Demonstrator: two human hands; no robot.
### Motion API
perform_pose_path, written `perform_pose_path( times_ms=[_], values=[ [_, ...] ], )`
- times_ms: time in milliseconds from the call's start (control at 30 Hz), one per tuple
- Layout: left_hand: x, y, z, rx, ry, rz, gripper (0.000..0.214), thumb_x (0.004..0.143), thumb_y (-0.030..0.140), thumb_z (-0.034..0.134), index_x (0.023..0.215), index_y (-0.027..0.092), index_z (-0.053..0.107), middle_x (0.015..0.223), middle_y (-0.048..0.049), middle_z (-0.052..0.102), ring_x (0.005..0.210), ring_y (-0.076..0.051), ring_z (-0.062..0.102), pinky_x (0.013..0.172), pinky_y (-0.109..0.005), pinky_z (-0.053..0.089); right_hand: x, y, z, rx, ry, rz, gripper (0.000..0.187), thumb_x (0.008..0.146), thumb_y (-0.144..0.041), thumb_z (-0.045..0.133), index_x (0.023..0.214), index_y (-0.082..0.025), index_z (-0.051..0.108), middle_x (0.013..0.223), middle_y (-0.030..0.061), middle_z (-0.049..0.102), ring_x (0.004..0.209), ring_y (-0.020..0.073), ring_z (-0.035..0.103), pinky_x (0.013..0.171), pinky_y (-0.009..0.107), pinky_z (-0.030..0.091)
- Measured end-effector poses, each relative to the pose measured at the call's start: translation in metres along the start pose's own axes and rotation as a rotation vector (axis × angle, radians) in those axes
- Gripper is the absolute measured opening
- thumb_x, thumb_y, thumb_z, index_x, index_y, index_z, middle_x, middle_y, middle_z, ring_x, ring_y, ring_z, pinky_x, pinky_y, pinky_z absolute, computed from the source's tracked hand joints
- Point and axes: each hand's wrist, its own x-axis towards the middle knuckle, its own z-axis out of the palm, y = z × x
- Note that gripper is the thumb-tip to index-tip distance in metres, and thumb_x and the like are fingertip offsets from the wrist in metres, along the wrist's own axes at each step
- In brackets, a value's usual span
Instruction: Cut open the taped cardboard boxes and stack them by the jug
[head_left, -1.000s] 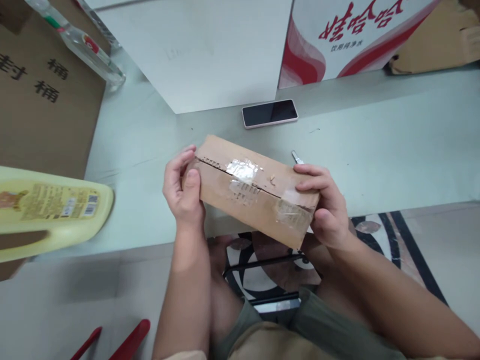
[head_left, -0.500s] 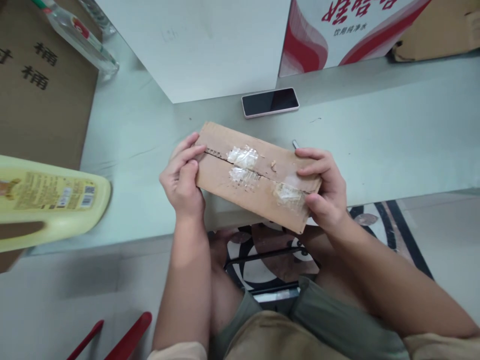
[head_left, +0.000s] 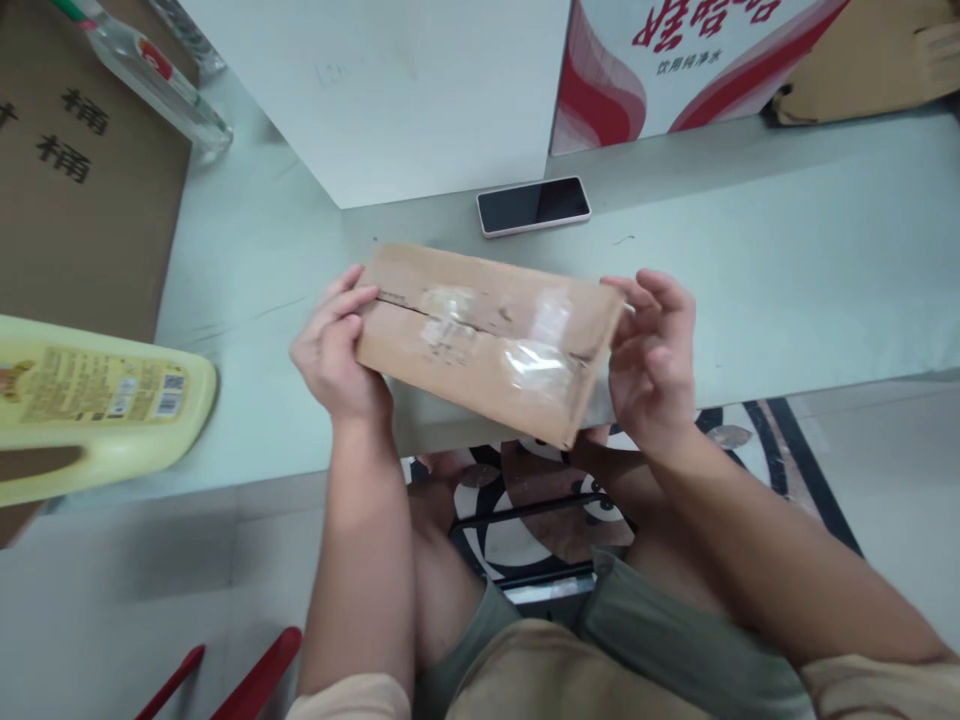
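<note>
A flat brown cardboard box [head_left: 480, 350] is held tilted above the front part of the table, its right end lower. Shiny clear tape patches cover parts of its top around a lengthwise seam. My left hand [head_left: 337, 345] grips the left end, with fingers on the top near the seam and thumb beside them. My right hand [head_left: 656, 355] is at the box's right end with its fingers apart and partly curled. Its fingertips come close to the upper right corner; whether they touch it I cannot tell.
A black-screened phone [head_left: 534, 206] lies behind the box on the pale green table [head_left: 750, 250]. Beyond it stand a white carton [head_left: 420, 100] and a red-and-white carton [head_left: 675, 90]. To the left are a yellow jug [head_left: 180, 400], a clear bottle [head_left: 165, 85] and a large brown carton [head_left: 82, 240].
The box has moved slightly left with my left hand, and its right end is turned a little. My right hand has loosened its grip and its fingers have come apart.
</note>
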Motion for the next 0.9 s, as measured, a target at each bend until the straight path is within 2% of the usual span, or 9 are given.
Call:
perform_pose_path(
  times_ms=[67, 167, 267, 333, 533, 667, 833, 867, 900],
  values=[
    [0.009, -0.006, -0.009, -0.094, 0.157, -0.120, 0.026, 0.077, 0.020, 0.047, 0.079, 0.018, 0.073, 0.098, -0.0027, 0.079, 0.115, -0.027, 0.067, 0.117, -0.049, 0.044, 0.002, 0.007, 0.000, -0.018, -0.014, 0.098, 0.049, 0.094, -0.063, 0.049, 0.131, -0.031, 0.055, 0.136, 0.0105, 0.068, 0.127, 0.0301, 0.066, 0.108, 0.052, 0.054],
    [0.015, -0.005, -0.012, -0.236, 0.218, -0.365, 0.019, 0.077, 0.028, 0.049, 0.081, 0.019, 0.065, 0.089, -0.0022, 0.073, 0.100, -0.023, 0.068, 0.103, -0.043, 0.053, 0.004, 0.008, 0.004, -0.085, -0.256, 0.249, 0.051, 0.100, -0.062, 0.043, 0.128, -0.025, 0.064, 0.139, 0.0120, 0.069, 0.134, 0.0303, 0.063, 0.116, 0.054, 0.049],
    [0.008, 0.005, -0.002, -0.248, 0.312, -0.580, 0.011, 0.072, 0.030, 0.057, 0.072, 0.019, 0.056, 0.071, -0.0017, 0.062, 0.080, -0.019, 0.066, 0.070, -0.031, 0.056, 0.002, 0.001, 0.010, -0.131, -0.506, 0.175, 0.066, 0.099, -0.069, 0.040, 0.145, -0.025, 0.058, 0.160, 0.0113, 0.052, 0.151, 0.0320, 0.047, 0.126, 0.056, 0.037],
    [-0.001, 0.011, 0.009, -0.176, 0.298, -0.679, 0.015, 0.071, 0.033, 0.060, 0.072, 0.019, 0.056, 0.066, 0.0001, 0.058, 0.064, -0.015, 0.059, 0.051, -0.024, 0.045, 0.000, -0.002, 0.013, -0.194, -0.550, 0.104, 0.073, 0.098, -0.071, 0.043, 0.155, -0.026, 0.047, 0.168, 0.0106, 0.042, 0.159, 0.0337, 0.034, 0.130, 0.060, 0.029],
    [-0.017, 0.006, 0.016, -0.118, -0.197, -0.907, 0.062, 0.076, 0.076, 0.054, 0.078, 0.016, 0.070, 0.062, -0.0093, 0.066, 0.049, -0.017, 0.056, 0.043, -0.026, 0.042, 0.002, -0.003, 0.006, -0.352, -0.483, -0.018, 0.081, 0.095, -0.067, 0.052, 0.163, -0.028, 0.032, 0.176, 0.0116, 0.019, 0.165, 0.0345, 0.014, 0.132, 0.063, 0.019],
    [-0.022, 0.008, 0.012, 0.012, -0.556, -0.977, 0.087, 0.069, 0.096, 0.043, 0.081, 0.014, 0.071, 0.059, -0.0122, 0.066, 0.048, -0.022, 0.061, 0.040, -0.027, 0.034, 0.005, -0.006, 0.000, -0.334, -0.398, -0.145, 0.071, 0.097, -0.064, 0.050, 0.158, -0.030, 0.038, 0.172, 0.0105, 0.030, 0.163, 0.0328, 0.023, 0.132, 0.058, 0.025],
    [-0.024, 0.024, 0.007, 0.238, -1.013, -1.157, 0.076, 0.073, 0.085, 0.056, 0.090, 0.013, 0.075, 0.083, -0.0163, 0.078, 0.054, -0.020, 0.067, 0.042, -0.025, 0.023, 0.003, -0.010, -0.008, -0.301, -0.208, -0.180, 0.049, 0.098, -0.060, 0.049, 0.135, -0.029, 0.059, 0.164, 0.0106, 0.041, 0.158, 0.0345, 0.034, 0.128, 0.057, 0.033],
    [-0.023, 0.024, 0.005, 0.304, -1.033, -1.155, 0.067, 0.074, 0.077, 0.063, 0.088, 0.013, 0.075, 0.086, -0.0161, 0.078, 0.056, -0.019, 0.067, 0.043, -0.025, 0.025, 0.003, -0.011, -0.010, -0.287, -0.189, -0.180, 0.044, 0.098, -0.058, 0.051, 0.128, -0.028, 0.062, 0.164, 0.0106, 0.041, 0.157, 0.0351, 0.035, 0.127, 0.058, 0.034],
    [-0.021, 0.022, 0.002, 0.355, -0.962, -1.109, 0.058, 0.074, 0.069, 0.069, 0.085, 0.013, 0.075, 0.085, -0.0155, 0.078, 0.058, -0.019, 0.067, 0.046, -0.025, 0.029, 0.003, -0.011, -0.011, -0.266, -0.183, -0.180, 0.039, 0.099, -0.056, 0.052, 0.121, -0.027, 0.065, 0.164, 0.0106, 0.042, 0.157, 0.0355, 0.036, 0.126, 0.058, 0.035]
  ],
)
